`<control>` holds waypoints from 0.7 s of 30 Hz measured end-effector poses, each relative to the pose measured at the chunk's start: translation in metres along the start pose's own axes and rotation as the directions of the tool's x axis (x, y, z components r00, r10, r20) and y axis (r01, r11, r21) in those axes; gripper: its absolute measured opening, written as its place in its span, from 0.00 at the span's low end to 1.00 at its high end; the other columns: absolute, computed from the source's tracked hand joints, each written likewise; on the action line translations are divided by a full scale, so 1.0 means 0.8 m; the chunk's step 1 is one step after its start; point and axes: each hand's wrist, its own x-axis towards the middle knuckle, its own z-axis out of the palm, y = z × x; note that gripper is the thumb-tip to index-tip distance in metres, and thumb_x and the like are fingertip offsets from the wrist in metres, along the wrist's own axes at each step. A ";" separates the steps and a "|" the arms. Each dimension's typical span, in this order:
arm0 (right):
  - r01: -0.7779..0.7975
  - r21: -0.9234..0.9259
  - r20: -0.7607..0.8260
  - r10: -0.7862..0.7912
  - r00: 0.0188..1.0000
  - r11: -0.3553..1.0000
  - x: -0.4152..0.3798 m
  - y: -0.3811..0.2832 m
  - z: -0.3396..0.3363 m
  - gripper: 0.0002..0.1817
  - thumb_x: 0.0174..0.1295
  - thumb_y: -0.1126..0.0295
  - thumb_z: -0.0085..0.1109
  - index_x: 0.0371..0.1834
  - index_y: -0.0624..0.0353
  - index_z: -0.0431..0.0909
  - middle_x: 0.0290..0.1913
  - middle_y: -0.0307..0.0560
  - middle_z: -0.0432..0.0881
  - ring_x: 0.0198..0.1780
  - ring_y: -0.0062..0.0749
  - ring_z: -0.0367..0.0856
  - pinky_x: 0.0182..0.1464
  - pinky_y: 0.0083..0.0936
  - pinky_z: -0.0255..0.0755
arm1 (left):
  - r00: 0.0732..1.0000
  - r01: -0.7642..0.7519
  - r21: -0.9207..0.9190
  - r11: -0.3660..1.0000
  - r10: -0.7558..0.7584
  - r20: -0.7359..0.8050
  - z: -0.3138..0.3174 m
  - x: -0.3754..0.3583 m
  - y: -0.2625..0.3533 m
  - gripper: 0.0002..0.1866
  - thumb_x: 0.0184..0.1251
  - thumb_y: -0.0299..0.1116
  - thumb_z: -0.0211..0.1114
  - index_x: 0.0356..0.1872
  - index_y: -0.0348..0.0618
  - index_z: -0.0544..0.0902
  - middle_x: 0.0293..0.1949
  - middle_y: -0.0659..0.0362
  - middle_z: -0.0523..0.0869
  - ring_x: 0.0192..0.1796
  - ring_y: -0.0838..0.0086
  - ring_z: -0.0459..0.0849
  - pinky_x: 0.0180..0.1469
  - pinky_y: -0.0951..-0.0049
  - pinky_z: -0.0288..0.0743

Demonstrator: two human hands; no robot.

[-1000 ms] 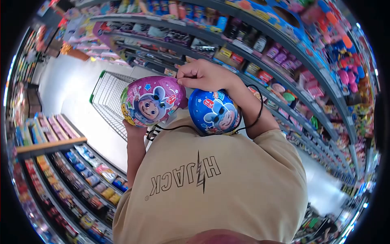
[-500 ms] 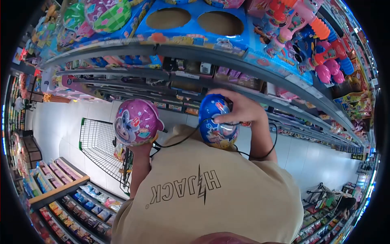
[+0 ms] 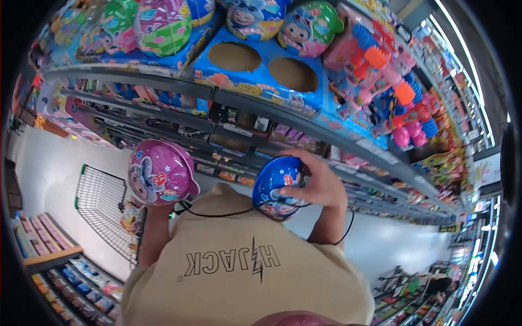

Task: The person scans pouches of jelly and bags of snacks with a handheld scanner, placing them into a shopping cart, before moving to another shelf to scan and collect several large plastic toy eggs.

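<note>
A shiny purple surprise egg (image 3: 163, 169) with cartoon prints rests in my left hand (image 3: 157, 213), above the cart side. Its bulk hides the fingers of that hand; the wrist and forearm show beneath. My right hand (image 3: 322, 183) grips a blue surprise egg (image 3: 276, 185) from its right side, the thumb across its front and the fingers over the top. The two eggs are apart, held in front of my chest. A thin black cord (image 3: 228, 214) runs across my beige shirt and passes by the blue egg.
Ahead, a blue display box (image 3: 255, 68) has two round holes, with a blue-yellow egg (image 3: 255, 19) and a green-pink egg (image 3: 309, 30) behind. Plastic toys (image 3: 394, 87) hang right. A shopping cart (image 3: 103, 204) stands left; snack shelves (image 3: 76, 293) lie lower left.
My view has tilted up, showing more eggs on the shelf. Both held eggs now appear lower and further left. The blue egg is turned a little in my right hand.
</note>
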 end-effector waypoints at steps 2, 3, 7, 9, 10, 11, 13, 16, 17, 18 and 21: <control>0.065 -0.129 -0.113 -0.080 0.990 0.989 -0.002 -0.041 0.004 0.50 0.47 0.60 0.93 0.75 0.60 0.77 0.66 0.52 0.86 0.65 0.40 0.87 0.68 0.36 0.81 | 0.993 0.024 -0.074 0.997 -0.032 -0.117 0.002 0.006 0.016 0.43 0.80 0.65 0.61 0.86 0.54 0.63 0.83 0.52 0.70 0.81 0.54 0.74 0.81 0.41 0.72; 0.080 -0.117 -0.215 -0.104 0.971 0.990 -0.006 -0.057 0.008 0.51 0.47 0.61 0.93 0.76 0.61 0.77 0.66 0.52 0.85 0.65 0.40 0.87 0.68 0.37 0.81 | 0.983 0.040 -0.109 0.993 -0.059 -0.174 0.004 0.005 0.025 0.40 0.82 0.65 0.58 0.85 0.54 0.67 0.82 0.50 0.73 0.79 0.52 0.77 0.78 0.38 0.76; 0.236 -0.066 -0.572 -0.230 0.787 0.970 0.000 -0.121 0.024 0.55 0.48 0.61 0.94 0.78 0.65 0.71 0.69 0.56 0.81 0.67 0.41 0.84 0.68 0.40 0.81 | 0.989 0.023 -0.205 0.978 0.008 0.147 0.029 0.006 0.058 0.38 0.83 0.56 0.63 0.85 0.50 0.66 0.81 0.53 0.74 0.81 0.54 0.75 0.81 0.40 0.71; 0.418 -0.123 -0.733 -0.366 0.573 0.900 0.022 -0.144 0.027 0.56 0.52 0.62 0.92 0.81 0.65 0.66 0.71 0.58 0.77 0.69 0.44 0.82 0.70 0.41 0.79 | 0.986 0.008 -0.233 0.972 0.032 0.165 0.022 0.004 0.065 0.36 0.84 0.58 0.59 0.84 0.50 0.69 0.80 0.53 0.76 0.80 0.53 0.75 0.79 0.37 0.72; 0.454 -0.148 -0.767 -0.392 0.508 0.879 0.037 -0.156 0.025 0.55 0.53 0.63 0.91 0.82 0.64 0.64 0.71 0.58 0.77 0.69 0.45 0.81 0.70 0.41 0.78 | 0.988 -0.002 -0.240 0.971 0.039 0.152 0.015 0.001 0.070 0.36 0.84 0.59 0.59 0.84 0.51 0.70 0.80 0.53 0.76 0.80 0.53 0.75 0.80 0.37 0.72; 0.489 -0.175 -0.797 -0.414 0.439 0.855 0.056 -0.170 0.021 0.54 0.55 0.64 0.89 0.82 0.64 0.63 0.71 0.58 0.76 0.70 0.45 0.80 0.71 0.42 0.78 | 0.990 -0.011 -0.239 0.971 0.044 0.134 0.010 0.000 0.072 0.37 0.84 0.59 0.58 0.84 0.51 0.70 0.80 0.53 0.76 0.80 0.53 0.75 0.80 0.37 0.72; 0.511 -0.221 -0.824 -0.440 0.358 0.831 0.097 -0.195 0.015 0.48 0.62 0.69 0.84 0.81 0.62 0.62 0.70 0.57 0.76 0.67 0.45 0.82 0.69 0.41 0.79 | 0.994 -0.022 -0.246 0.969 0.047 0.097 -0.004 -0.008 0.079 0.37 0.83 0.61 0.57 0.84 0.52 0.70 0.80 0.54 0.76 0.80 0.52 0.75 0.80 0.37 0.71; 0.419 -0.240 -0.774 -0.433 0.462 0.876 0.159 -0.227 0.020 0.46 0.62 0.70 0.84 0.79 0.62 0.64 0.68 0.57 0.77 0.63 0.41 0.84 0.65 0.36 0.81 | 0.998 -0.035 -0.263 0.964 0.047 0.037 -0.027 -0.022 0.082 0.38 0.82 0.63 0.56 0.84 0.53 0.70 0.81 0.54 0.75 0.80 0.52 0.75 0.80 0.36 0.70; 0.372 -0.257 -0.751 -0.427 0.504 0.892 0.179 -0.234 0.021 0.46 0.61 0.70 0.85 0.79 0.63 0.64 0.68 0.56 0.78 0.62 0.40 0.85 0.64 0.34 0.82 | 0.999 -0.040 -0.270 0.962 0.046 0.015 -0.035 -0.029 0.083 0.39 0.82 0.64 0.56 0.84 0.53 0.70 0.81 0.54 0.75 0.81 0.52 0.75 0.80 0.36 0.70; 0.367 -0.268 -0.734 -0.436 0.521 0.891 0.200 -0.236 0.025 0.46 0.60 0.67 0.87 0.78 0.64 0.66 0.66 0.56 0.79 0.61 0.37 0.85 0.63 0.32 0.82 | 0.999 -0.045 -0.276 0.960 0.046 -0.004 -0.041 -0.035 0.083 0.39 0.82 0.64 0.55 0.84 0.53 0.70 0.81 0.54 0.75 0.81 0.52 0.74 0.80 0.36 0.70; 0.287 -0.392 -0.702 -0.486 0.521 0.874 0.250 -0.226 0.033 0.43 0.59 0.58 0.87 0.72 0.66 0.73 0.59 0.56 0.84 0.57 0.36 0.87 0.61 0.33 0.81 | 0.997 -0.062 -0.275 0.959 0.050 -0.051 -0.056 -0.050 0.084 0.40 0.81 0.67 0.54 0.84 0.54 0.70 0.81 0.55 0.75 0.81 0.51 0.74 0.81 0.36 0.69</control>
